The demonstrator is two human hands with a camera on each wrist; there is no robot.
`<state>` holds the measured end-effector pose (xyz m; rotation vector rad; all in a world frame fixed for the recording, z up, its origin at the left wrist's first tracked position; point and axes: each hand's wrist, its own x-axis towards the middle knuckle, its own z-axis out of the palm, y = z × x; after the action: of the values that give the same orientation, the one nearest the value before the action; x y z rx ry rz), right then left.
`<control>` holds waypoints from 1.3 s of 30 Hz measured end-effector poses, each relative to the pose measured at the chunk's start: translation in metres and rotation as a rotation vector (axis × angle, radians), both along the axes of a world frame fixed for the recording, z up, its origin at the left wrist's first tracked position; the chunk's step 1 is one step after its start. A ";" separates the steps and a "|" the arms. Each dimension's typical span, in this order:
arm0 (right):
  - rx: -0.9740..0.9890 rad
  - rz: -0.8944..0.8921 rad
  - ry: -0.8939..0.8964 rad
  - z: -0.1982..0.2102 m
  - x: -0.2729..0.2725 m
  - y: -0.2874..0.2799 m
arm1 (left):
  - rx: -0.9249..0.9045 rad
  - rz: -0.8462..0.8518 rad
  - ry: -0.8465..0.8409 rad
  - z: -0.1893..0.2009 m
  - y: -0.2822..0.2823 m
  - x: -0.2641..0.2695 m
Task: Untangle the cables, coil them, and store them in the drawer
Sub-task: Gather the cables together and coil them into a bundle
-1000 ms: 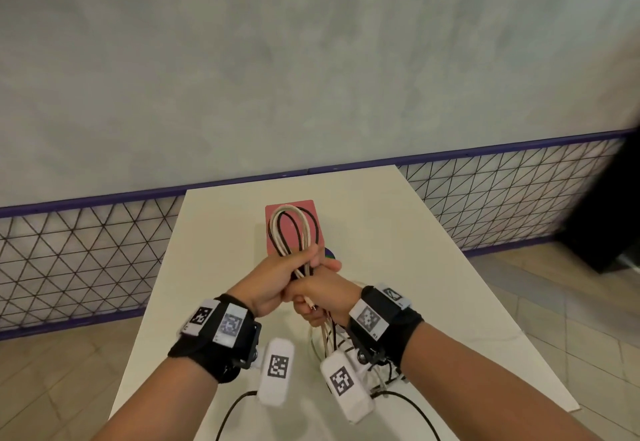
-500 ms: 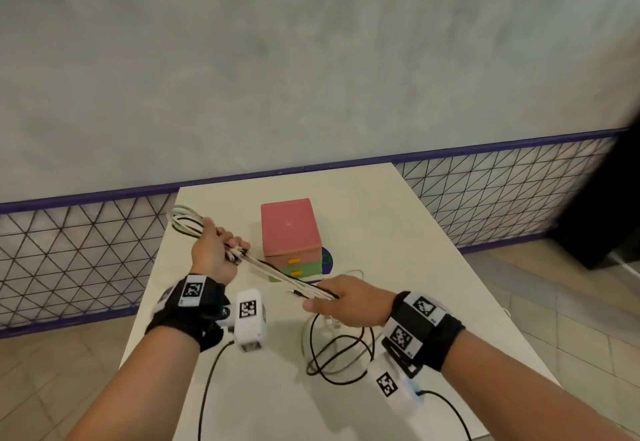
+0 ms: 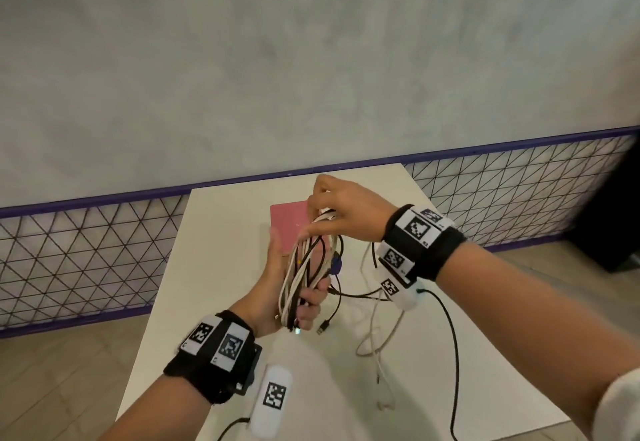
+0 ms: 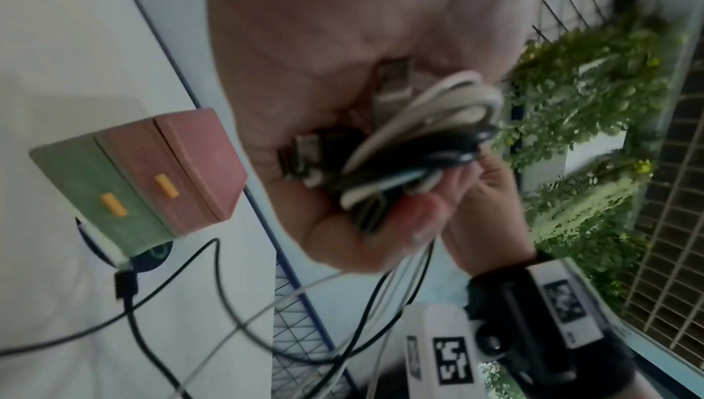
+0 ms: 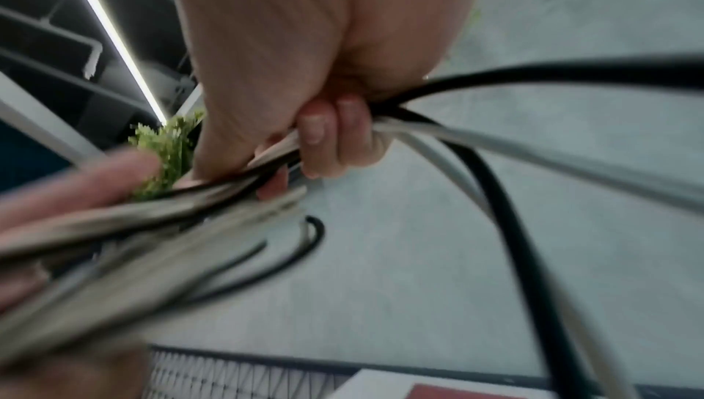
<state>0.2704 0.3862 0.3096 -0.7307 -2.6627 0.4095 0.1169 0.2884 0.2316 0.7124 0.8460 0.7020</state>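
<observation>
A coil of white and black cables [image 3: 306, 272] hangs upright between my hands above the table. My left hand [image 3: 294, 296] grips its lower end, fingers curled round the strands; the left wrist view shows the bundle [image 4: 415, 146] with USB plugs in that palm. My right hand [image 3: 332, 213] pinches the top loop, seen close in the right wrist view with the cables [image 5: 266, 191] under its fingertips [image 5: 316, 134]. Loose tails trail down to the table [image 3: 377, 333]. The small drawer box [image 3: 289, 224], pink on top, stands behind the coil, its pink and green drawers [image 4: 144, 182] shut.
The white table [image 3: 221, 253] is narrow, with drop-offs left and right. A dark round object [image 3: 335, 265] lies beside the drawer box. A wire-mesh fence [image 3: 86, 257] and grey wall stand behind. Black wrist-camera leads [image 3: 450, 347] run over the near tabletop.
The hands had spread apart, stretching the cables across the table. They have come together again, left hand low and right hand high, with the cables gathered into one upright coil.
</observation>
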 end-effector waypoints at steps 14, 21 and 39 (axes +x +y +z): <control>-1.071 -0.115 0.368 -0.048 -0.010 -0.010 | -0.015 -0.004 0.187 -0.004 -0.004 -0.010; -1.362 0.073 0.582 -0.033 -0.005 -0.017 | 0.072 -0.032 0.059 -0.007 -0.001 -0.015; -0.826 -0.361 0.656 -0.014 -0.046 -0.040 | 0.470 0.171 0.550 -0.015 0.008 0.005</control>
<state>0.2248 0.3464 0.2955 -1.0363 -1.6528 1.3920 0.1220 0.2959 0.2169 1.3027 1.2713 0.8879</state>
